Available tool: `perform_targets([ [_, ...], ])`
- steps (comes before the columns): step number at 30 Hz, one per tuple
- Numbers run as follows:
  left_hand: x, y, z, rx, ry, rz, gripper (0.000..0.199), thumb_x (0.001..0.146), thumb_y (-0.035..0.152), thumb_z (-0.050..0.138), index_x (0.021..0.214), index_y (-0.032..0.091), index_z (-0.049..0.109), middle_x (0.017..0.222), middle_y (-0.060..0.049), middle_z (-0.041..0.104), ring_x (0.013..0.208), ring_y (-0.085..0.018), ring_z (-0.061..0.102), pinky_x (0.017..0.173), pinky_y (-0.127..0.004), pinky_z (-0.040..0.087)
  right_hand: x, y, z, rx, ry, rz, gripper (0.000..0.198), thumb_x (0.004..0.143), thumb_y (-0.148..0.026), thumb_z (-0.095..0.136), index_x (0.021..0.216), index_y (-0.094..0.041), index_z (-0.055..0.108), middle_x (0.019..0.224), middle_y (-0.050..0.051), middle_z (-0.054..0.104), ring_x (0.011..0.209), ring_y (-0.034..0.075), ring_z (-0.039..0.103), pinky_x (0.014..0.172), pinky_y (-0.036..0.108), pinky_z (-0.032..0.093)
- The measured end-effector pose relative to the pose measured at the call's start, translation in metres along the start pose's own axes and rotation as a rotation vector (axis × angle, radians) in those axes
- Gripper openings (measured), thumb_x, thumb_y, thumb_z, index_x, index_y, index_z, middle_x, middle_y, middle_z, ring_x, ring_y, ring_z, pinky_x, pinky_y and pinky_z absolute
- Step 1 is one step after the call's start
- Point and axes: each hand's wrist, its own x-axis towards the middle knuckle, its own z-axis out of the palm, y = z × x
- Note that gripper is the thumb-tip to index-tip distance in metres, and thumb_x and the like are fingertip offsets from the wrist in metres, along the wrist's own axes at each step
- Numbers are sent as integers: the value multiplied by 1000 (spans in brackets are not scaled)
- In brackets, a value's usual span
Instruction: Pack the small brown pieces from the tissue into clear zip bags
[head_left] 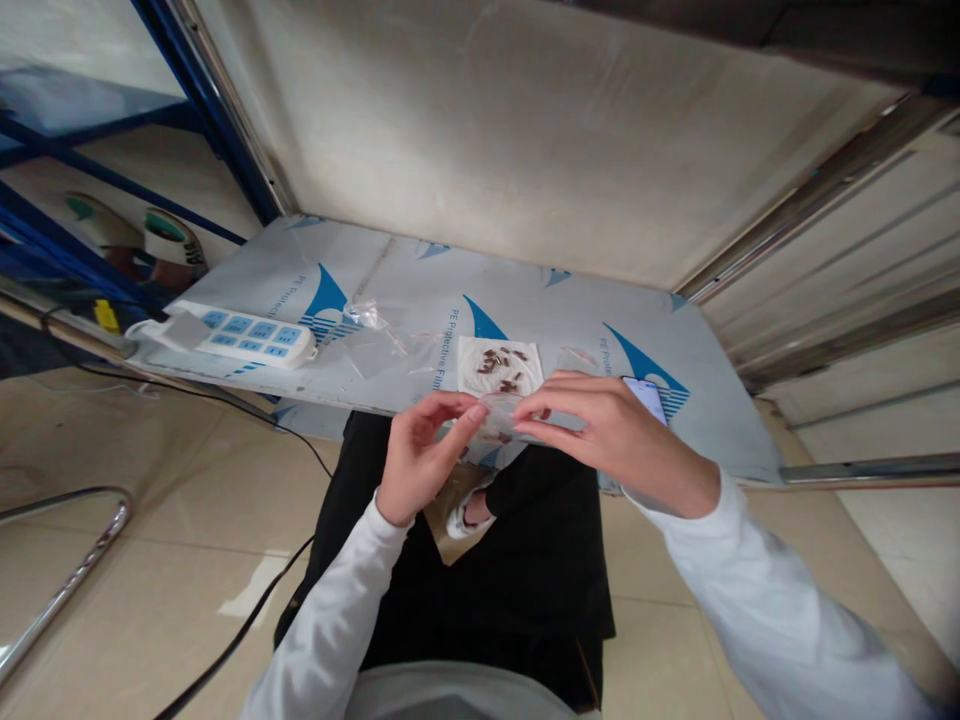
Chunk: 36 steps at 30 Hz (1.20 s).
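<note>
Grey, film-covered surface (409,280) with blue triangular prints runs along a pale wall (525,140). At its near edge, the left hand (429,450) and right hand (600,415) each pinch the rim of a small, clear plastic bag (501,405). Just beyond it, small brown pieces (491,360) lie on a square white cloth (532,376). Far left sits a white power strip with blue sockets (255,336); right, beside the right hand, a lit phone (646,396).

2 hands (424,450) (611,422) — 1 tissue (469,366), 1 phone (646,398), 1 power strip (259,338)
</note>
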Motion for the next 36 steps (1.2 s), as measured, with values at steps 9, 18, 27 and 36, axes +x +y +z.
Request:
perform_targets([
  [9,-1,0,9,-10,127,16,15,82,31,67,81,16,64,73,-3,69,69,-14,64,69,-25,50,-8,2,59,783,343,525,31,80,-40,69,102,-19,67,103,8,71,93,20,66,83,34,53],
  [18,0,3,5,1,95,-24,14,80,29,70,79,15,68,71,-2,69,68,-12,63,71,-24,50,-14,2,72,921,447,555,15,75,-31,75,86,-20,72,88,3,73,84,16,67,77,27,51],
  [27,-3,5,6,54,65,-80,19,80,33,69,82,14,67,76,-5,70,70,-14,64,71,-25,51,-19,-1,78,806,517,559,15,78,-34,72,83,-20,71,81,3,72,79,17,66,74,28,52],
  [36,-6,-1,3,158,27,-73,19,78,32,70,72,15,68,69,-5,70,67,-16,65,68,-27,52,-29,-4,82,938,447,639,21,76,-38,73,85,-19,67,85,3,71,81,17,65,71,25,51],
])
